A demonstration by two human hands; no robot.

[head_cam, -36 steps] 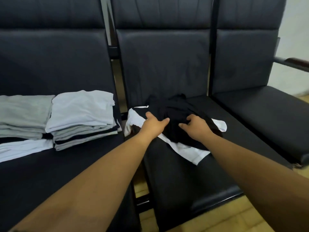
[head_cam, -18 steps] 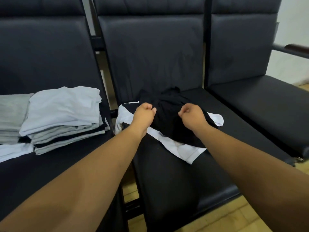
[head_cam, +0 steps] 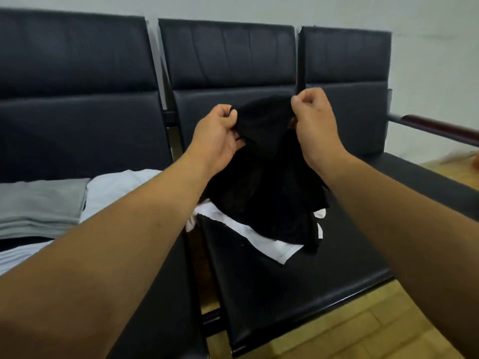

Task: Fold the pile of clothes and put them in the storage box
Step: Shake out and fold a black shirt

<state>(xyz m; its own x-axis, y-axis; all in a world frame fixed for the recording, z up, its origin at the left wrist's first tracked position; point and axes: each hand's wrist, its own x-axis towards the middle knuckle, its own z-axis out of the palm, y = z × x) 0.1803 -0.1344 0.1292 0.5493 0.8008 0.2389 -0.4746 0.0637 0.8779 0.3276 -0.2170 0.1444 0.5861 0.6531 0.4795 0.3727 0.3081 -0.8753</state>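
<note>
Pinching a crumpled black fabric garment (head_cam: 261,161) by its top edge, the left hand (head_cam: 216,137) and right hand (head_cam: 315,120) were both clenched on the cloth, held level with each other. Between them the edge sagged; the rest hung straight down, its long axis vertical, the lower part bunched on a white fabric garment (head_cam: 269,244) lying on the black padded chair seat (head_cam: 298,288) below. Beyond the left hand lay stacks of folded grey and pale clothes (head_cam: 51,203). No storage box showed.

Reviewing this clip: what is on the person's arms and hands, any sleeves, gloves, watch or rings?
Both forearms are bare to the frame's edge, with no sleeve in view. The left hand and right hand wear no gloves; no watch, bracelet or ring shows.
</note>
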